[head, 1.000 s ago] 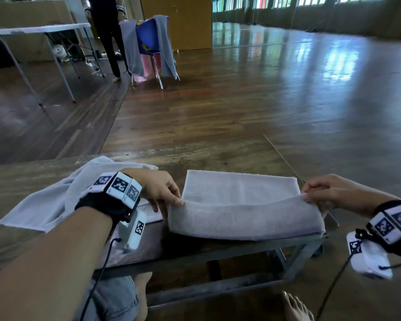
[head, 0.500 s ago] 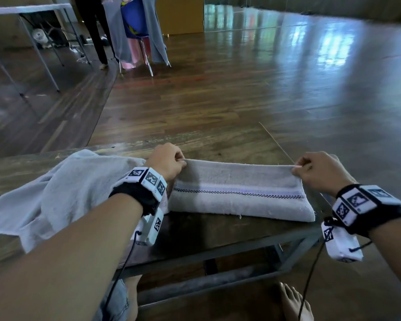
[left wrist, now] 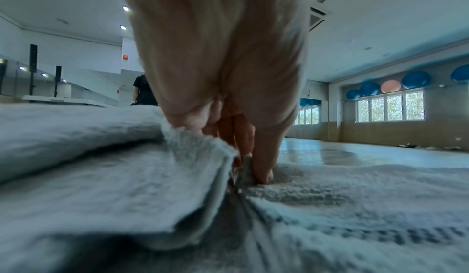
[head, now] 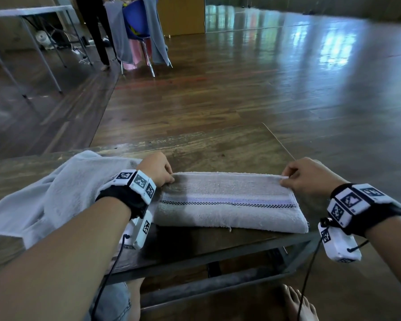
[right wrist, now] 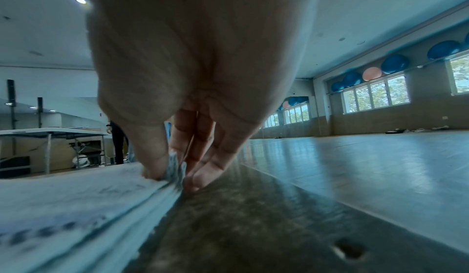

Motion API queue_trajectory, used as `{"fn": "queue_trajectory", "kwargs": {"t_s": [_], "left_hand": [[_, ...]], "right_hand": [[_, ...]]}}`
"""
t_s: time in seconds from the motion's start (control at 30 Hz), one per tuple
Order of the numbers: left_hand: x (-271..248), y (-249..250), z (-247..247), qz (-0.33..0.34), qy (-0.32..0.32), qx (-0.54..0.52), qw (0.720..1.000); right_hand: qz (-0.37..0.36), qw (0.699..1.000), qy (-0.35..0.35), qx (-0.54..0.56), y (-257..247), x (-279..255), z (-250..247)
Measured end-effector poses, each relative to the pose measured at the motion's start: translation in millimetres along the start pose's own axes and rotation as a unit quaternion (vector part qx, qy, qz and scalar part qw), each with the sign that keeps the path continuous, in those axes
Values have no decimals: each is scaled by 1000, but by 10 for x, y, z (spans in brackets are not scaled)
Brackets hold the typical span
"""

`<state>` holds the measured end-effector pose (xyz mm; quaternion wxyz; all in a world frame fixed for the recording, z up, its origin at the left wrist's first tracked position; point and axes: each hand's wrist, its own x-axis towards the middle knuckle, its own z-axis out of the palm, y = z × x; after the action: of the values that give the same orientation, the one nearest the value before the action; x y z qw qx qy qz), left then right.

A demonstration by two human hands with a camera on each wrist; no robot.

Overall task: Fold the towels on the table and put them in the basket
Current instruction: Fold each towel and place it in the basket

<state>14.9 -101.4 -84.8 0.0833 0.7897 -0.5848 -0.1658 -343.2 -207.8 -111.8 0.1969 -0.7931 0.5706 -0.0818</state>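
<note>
A grey towel (head: 227, 202) with a checked stripe lies folded into a long band on the low wooden table (head: 218, 151). My left hand (head: 159, 170) pinches its far left corner; the left wrist view shows the thumb and fingers (left wrist: 261, 163) closed on the towel's (left wrist: 355, 197) edge. My right hand (head: 303, 176) pinches the far right corner, and in the right wrist view the thumb and fingers (right wrist: 154, 157) squeeze the layered towel (right wrist: 76, 207) edge. A second, pale towel (head: 63, 195) lies crumpled at the left, partly under my left forearm. No basket is in view.
The table's right edge (head: 280, 144) runs close to my right hand, with wooden floor beyond. Far off stand a blue chair draped with towels (head: 137, 31), a white folding table (head: 28, 12) and a person's legs (head: 100, 31). My bare foot (head: 299, 304) rests under the table.
Both hands carried the towel's near edge up and over to the far edge, halving it into a narrow band with the stripe on top. The head camera tilted down.
</note>
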Motion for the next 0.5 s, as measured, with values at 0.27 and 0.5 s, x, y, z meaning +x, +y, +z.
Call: {"fn": "queue_trajectory", "kwargs": {"t_s": [0.27, 0.5], "left_hand": [[-260, -240, -49, 1, 36, -7, 999], [-281, -76, -332, 136, 253, -94, 953]], "right_hand": [[-62, 998, -3, -6, -350, -28, -5], [-77, 962, 248, 85, -409, -112, -338]]}}
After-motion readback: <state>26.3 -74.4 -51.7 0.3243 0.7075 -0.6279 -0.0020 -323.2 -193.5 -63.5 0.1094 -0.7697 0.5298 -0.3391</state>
